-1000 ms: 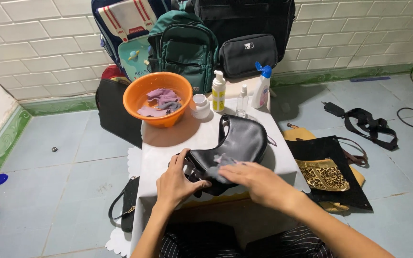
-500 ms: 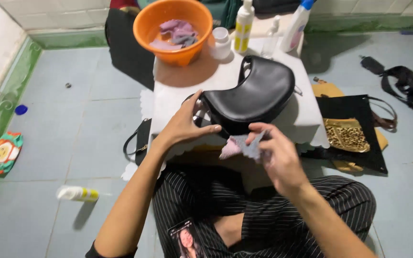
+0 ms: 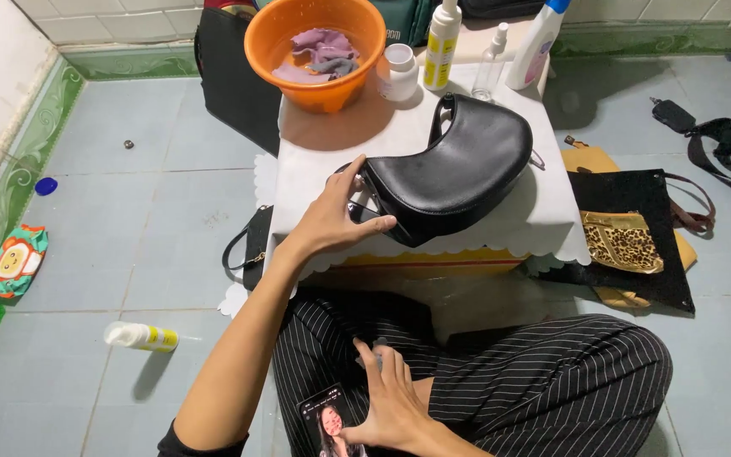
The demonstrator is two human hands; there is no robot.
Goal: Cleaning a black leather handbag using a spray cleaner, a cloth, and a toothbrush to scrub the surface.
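A black crescent-shaped handbag lies on the small white-covered table. My left hand grips its near end, thumb on top. My right hand is down on my lap over striped trousers, fingers spread, thumb touching a phone that lies there. A bit of grey shows by its fingertips; I cannot tell if it is the cloth.
An orange basin with wet purple cloths stands at the table's back, beside a white jar, a pump bottle and spray bottles. On the floor: a bottle, a wipes pack, a leopard-print pouch on bags, and a black strap.
My right hand left the handbag with the grey cloth, dropped to my lap and now rests by the phone. The view tilted down. My left hand stays on the bag.
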